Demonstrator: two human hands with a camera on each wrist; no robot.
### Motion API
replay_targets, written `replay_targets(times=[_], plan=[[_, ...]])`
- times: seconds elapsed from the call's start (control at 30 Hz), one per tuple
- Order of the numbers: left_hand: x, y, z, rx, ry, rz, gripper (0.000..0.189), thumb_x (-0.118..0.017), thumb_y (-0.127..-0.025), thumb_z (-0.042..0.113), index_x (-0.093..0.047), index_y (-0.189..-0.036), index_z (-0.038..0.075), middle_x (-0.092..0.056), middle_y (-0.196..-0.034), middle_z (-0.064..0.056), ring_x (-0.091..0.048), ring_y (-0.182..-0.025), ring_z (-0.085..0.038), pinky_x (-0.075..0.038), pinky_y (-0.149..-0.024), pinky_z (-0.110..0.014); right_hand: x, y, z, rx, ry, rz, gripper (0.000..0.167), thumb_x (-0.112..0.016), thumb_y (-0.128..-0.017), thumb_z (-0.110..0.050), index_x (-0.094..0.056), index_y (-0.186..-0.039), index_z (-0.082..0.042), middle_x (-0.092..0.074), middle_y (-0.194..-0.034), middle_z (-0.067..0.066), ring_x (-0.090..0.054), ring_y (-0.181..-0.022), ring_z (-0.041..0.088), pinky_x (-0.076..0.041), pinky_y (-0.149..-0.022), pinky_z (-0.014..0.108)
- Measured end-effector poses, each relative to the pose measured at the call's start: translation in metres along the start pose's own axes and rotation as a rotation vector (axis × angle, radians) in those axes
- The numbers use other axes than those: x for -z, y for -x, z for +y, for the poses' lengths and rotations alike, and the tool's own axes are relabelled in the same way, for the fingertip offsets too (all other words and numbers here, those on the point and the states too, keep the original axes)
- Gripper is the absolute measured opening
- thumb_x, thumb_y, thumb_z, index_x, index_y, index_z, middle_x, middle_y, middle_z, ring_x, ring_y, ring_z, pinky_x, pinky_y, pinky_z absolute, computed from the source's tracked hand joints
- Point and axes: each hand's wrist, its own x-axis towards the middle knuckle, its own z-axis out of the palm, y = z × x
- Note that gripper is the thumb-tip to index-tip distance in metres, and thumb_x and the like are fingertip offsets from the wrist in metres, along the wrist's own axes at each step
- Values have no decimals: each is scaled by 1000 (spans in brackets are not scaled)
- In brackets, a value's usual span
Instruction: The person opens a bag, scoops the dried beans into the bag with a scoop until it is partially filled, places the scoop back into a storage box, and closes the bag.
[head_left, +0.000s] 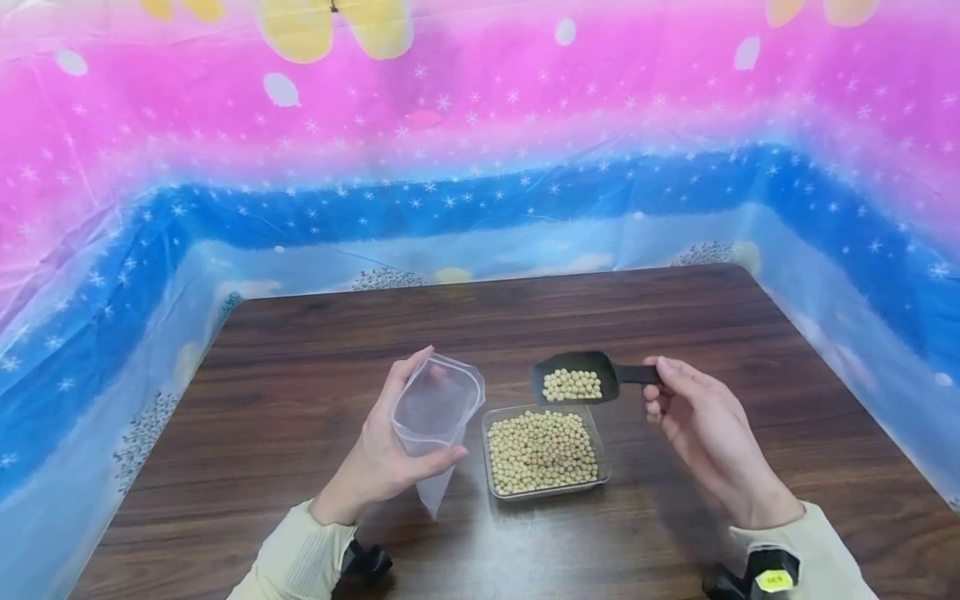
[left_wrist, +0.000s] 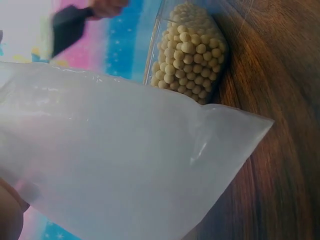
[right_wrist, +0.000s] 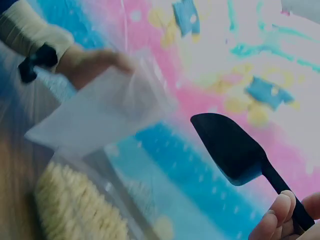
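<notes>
My left hand (head_left: 382,446) grips a translucent plastic bag (left_wrist: 125,150), its mouth held wide and facing up. Inside the bag no beans show. By its handle my right hand (head_left: 708,421) holds a black scoop (head_left: 611,367), which carries a small heap of round pale beans (head_left: 572,384). The scoop hovers above the far edge of a clear plastic box (head_left: 551,493), a little to the right of the bag. More of the same pale beans (left_wrist: 187,65) fill that box. From below, in the right wrist view, only the underside of the scoop shows.
The box stands on a dark brown wooden table (head_left: 315,350), between the two hands. A pink and blue patterned cloth (head_left: 480,142) hangs behind the table and along both sides. Each wrist wears a black camera mount (head_left: 753,575).
</notes>
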Motion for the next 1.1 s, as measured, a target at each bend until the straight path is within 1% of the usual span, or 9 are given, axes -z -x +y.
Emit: replay_targets(times=[0.13, 0.23, 0.3, 0.4, 0.5, 0.67, 0.8, 1.0, 1.1], plan=[[-1, 0, -1, 11, -2, -14, 104, -88, -68, 12, -28, -152, 21, -46, -131, -4, -52, -110, -29, -49, -87, -52, -26, -3, -9, 43, -6, -42, 22, -50, -103, -20, -59, -111, -2, -56, -88, 2, -55, -78, 10, -49, -67, 19], [-4, 0, -1, 24, 14, -30, 103, -88, -69, 14, -27, -152, 24, -45, -132, -3, -52, -109, -29, -51, -85, -52, -45, -2, -11, 42, 12, -56, 22, -51, -102, -21, -58, -111, -2, -57, -88, 2, -55, -79, 10, -50, -69, 19], [-4, 0, -1, 17, 18, -31, 103, -88, -69, 14, -27, -152, 24, -45, -132, -3, -52, -109, -29, -50, -86, -51, -56, -3, -9, 28, 37, -66, 22, -52, -102, -22, -57, -113, -3, -58, -88, 1, -56, -80, 10, -50, -71, 20], [-3, 0, 0, 3, -5, -26, 104, -89, -68, 15, -27, -152, 24, -45, -131, -2, -51, -110, -27, -51, -89, -44, -71, -4, -7, 13, 91, -79, 24, -54, -101, -23, -55, -115, -3, -59, -89, 1, -57, -81, 11, -51, -74, 21], [-2, 0, 1, -6, -31, -22, 105, -89, -68, 17, -27, -152, 23, -44, -132, -1, -48, -114, -24, -50, -91, -39, -82, -5, -6, 32, 152, -94, 27, -55, -100, -22, -54, -117, -2, -60, -89, 1, -58, -81, 11, -52, -76, 23], [-1, 1, 2, 6, -14, -17, 104, -89, -68, 17, -28, -152, 24, -43, -131, -1, -47, -115, -23, -53, -90, -37, -92, -7, -7, 100, 203, -127, 27, -55, -101, -19, -53, -119, 0, -61, -90, 3, -57, -80, 12, -51, -75, 24], [-1, 1, 2, -5, -3, -12, 105, -89, -67, 15, -27, -152, 22, -44, -130, -3, -49, -114, -25, -52, -91, -37, -93, -6, -9, 138, 241, -132, 26, -54, -101, -18, -53, -118, 1, -62, -88, 4, -58, -79, 13, -52, -75, 24], [0, 1, 3, -6, -31, -8, 104, -89, -68, 16, -28, -152, 22, -45, -130, -3, -49, -114, -25, -49, -94, -39, -93, -5, -11, 206, 381, -86, 26, -54, -101, -19, -55, -118, 1, -61, -85, 8, -60, -78, 15, -55, -74, 28], [0, 1, 2, -6, -18, -10, 103, -89, -68, 16, -29, -151, 23, -46, -130, -3, -50, -115, -26, -48, -97, -40, -94, -4, -11, 242, 460, -56, 25, -55, -101, -20, -57, -117, 0, -62, -86, 12, -62, -78, 18, -56, -74, 30]])
